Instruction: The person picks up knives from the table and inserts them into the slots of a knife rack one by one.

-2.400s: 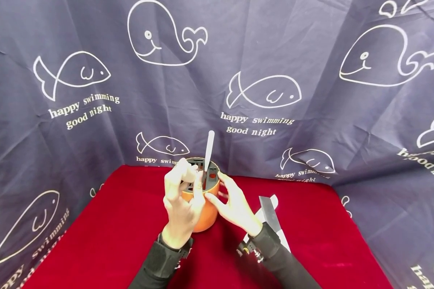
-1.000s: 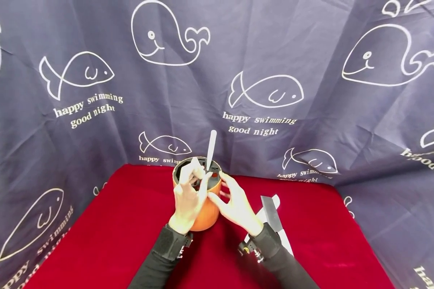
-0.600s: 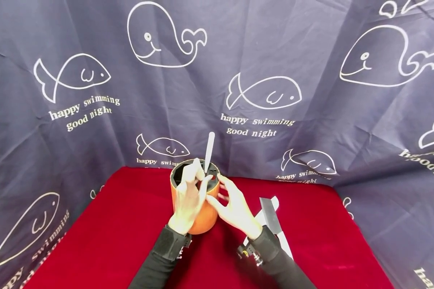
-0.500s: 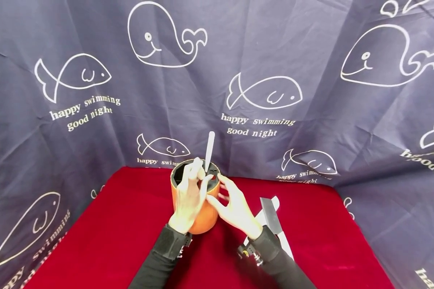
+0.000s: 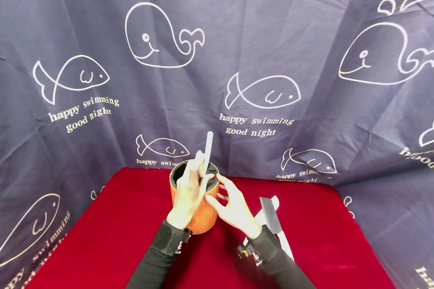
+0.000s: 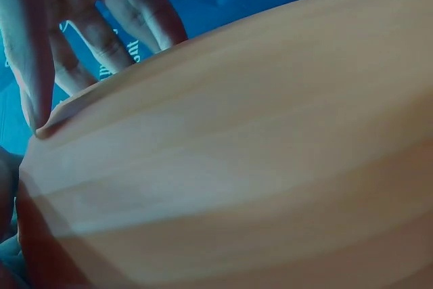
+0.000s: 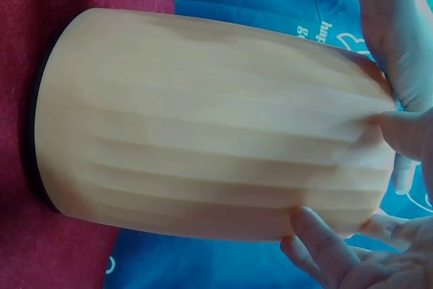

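A person's left hand (image 5: 188, 194) is reaching up beside a white handle (image 5: 208, 146), which is standing at a slight lean in the dark top (image 5: 179, 171) of an orange block (image 5: 202, 222), while the right hand (image 5: 236, 206) is steadying that block from its right side. The block is standing upright on a red cloth (image 5: 112, 228). The left fingers are now sitting higher along the handle than half a second earlier, when they were bunching nearer its lower end; the handle itself is showing about the same height and lean, and the right hand is keeping its place. That shift is suggesting, as a judgement, that the left hand is changing its hold while the handle is staying seated and the block is being kept from turning. Whether the left thumb and fingers are gripping the handle or only touching it, the pictures are not making plain. The right hand is clearly holding the block, its thumb and fingers spreading round the wall near the rim. A cleaver (image 5: 270, 214) is lying to the right on the cloth, near the right wrist, crossing another pale piece that the sleeve (image 5: 287, 263) is partly hiding.
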### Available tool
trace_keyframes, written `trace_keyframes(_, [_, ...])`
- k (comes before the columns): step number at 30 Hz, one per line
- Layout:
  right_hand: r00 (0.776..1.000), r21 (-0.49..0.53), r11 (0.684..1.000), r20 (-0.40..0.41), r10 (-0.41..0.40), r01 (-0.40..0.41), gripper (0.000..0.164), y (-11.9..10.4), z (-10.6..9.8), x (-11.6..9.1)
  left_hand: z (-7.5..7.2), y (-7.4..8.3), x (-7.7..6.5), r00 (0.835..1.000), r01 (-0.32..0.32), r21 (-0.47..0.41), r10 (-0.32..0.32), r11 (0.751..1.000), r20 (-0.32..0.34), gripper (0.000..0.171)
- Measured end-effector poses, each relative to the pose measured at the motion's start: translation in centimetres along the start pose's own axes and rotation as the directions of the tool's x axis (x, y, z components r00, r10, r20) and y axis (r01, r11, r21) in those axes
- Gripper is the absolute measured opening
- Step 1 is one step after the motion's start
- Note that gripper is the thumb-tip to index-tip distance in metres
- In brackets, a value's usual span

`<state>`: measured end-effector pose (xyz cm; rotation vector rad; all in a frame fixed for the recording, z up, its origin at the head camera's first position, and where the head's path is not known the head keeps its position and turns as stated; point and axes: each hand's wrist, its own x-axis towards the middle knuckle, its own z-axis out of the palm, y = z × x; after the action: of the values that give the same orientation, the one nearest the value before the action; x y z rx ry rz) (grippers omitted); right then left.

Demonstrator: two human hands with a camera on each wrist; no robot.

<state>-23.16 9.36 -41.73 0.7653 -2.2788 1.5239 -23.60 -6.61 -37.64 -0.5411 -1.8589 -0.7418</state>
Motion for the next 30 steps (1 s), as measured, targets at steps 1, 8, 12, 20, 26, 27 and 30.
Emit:
trace_keyframes(1, [1.0,0.007,1.0,0.003,0.001,-0.001,0.067,0.0,0.0,0.0,0.0,0.0,0.1,1.0,0.012,-0.008,-0.012,1.0,0.009,0.07])
trace_keyframes(8, [1.0,0.044,0.999,0.006,-0.006,0.006,0.068,-0.1,0.1,0.1,-0.1,-0.3,1.0,0.997,0.057,-0.021,-0.056,0.998,0.048,0.077])
trace_keyframes(12, [1.0,0.021,1.0,0.008,-0.001,0.001,0.068,-0.2,0.1,0.1,-0.2,-0.6,1.5,0.997,0.04,-0.013,-0.039,0.999,0.06,0.08])
trace_keyframes(20, [1.0,-0.016,1.0,0.009,-0.012,0.012,0.067,-0.2,0.0,0.2,-0.3,-1.1,2.7,0.987,0.066,-0.031,-0.061,0.997,0.15,0.084])
trace_keyframes(26, [1.0,-0.019,1.0,0.009,-0.019,0.019,0.069,-0.4,0.0,0.2,-0.3,-1.4,3.5,0.974,0.093,-0.039,-0.083,0.995,0.213,0.085])
trace_keyframes(27, [1.0,-0.014,1.0,0.009,-0.02,0.02,0.069,-0.4,0.0,0.2,-0.3,-1.5,3.6,0.971,0.097,-0.041,-0.086,0.994,0.221,0.086])
trace_keyframes(30, [1.0,-0.005,1.0,0.011,-0.022,0.022,0.07,-0.3,0.0,0.1,-0.3,-1.9,4.0,0.962,0.123,-0.041,-0.109,0.992,0.249,0.087])
